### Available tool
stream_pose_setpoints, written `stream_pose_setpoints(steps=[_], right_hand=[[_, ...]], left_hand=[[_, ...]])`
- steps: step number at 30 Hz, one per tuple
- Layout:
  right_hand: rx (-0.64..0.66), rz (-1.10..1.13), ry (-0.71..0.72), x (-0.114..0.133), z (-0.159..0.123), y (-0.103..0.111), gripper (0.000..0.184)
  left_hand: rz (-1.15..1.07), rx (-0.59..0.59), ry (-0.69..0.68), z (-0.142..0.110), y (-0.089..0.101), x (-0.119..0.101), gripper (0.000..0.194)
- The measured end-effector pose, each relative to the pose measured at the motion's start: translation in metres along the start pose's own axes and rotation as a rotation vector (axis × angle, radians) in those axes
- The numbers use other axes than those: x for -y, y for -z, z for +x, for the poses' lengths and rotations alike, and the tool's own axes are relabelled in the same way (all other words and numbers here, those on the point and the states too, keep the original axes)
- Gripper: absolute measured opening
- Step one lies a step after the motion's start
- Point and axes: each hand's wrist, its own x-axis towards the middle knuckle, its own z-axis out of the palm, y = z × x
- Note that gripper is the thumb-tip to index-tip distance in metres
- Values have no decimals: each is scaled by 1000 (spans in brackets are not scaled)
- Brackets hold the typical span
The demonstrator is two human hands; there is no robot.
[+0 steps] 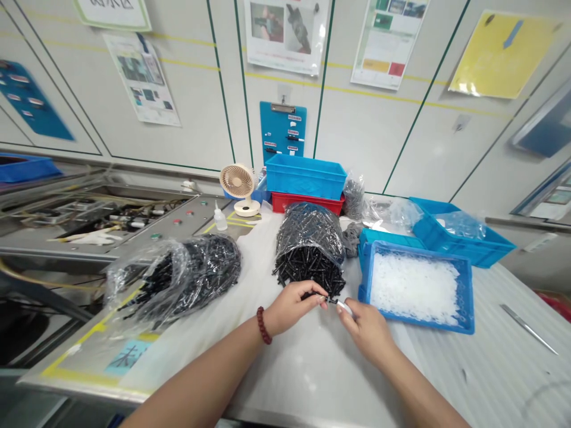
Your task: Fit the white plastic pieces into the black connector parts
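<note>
My left hand (298, 304) pinches a small black rod-like part (329, 300) in front of a clear plastic bag (307, 223). Black parts (312, 266) of the same look spill from that bag's mouth. A small white piece (345, 307) sits between the fingers of my right hand (366, 330), its tip meeting the black part. I cannot make out the exact kind of either piece. Close to my right hand, a blue tray (466, 297) holds many small white translucent pieces (414, 285).
Another bag of black parts (196, 276) lies to the left. Behind stand a small fan (238, 184), a dropper bottle (220, 219), a blue bin (306, 178) on a red bin (281, 203), and another blue bin (491, 249). Tweezers (529, 329) lie at the right.
</note>
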Motion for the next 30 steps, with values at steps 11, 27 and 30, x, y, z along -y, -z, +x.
stream_pose_setpoints(steps=[11,27,30], right_hand=[[-133,485,123,0,-1,2,23],[-120,606,19,7,-1,-2,13],[-89,582,40,6,-1,0,12]], left_hand=[[-357,68,217,3,-6,2,39],[28,41,-31,-5,-14,-5,15],[-64,43,2,-3,-14,-3,17]])
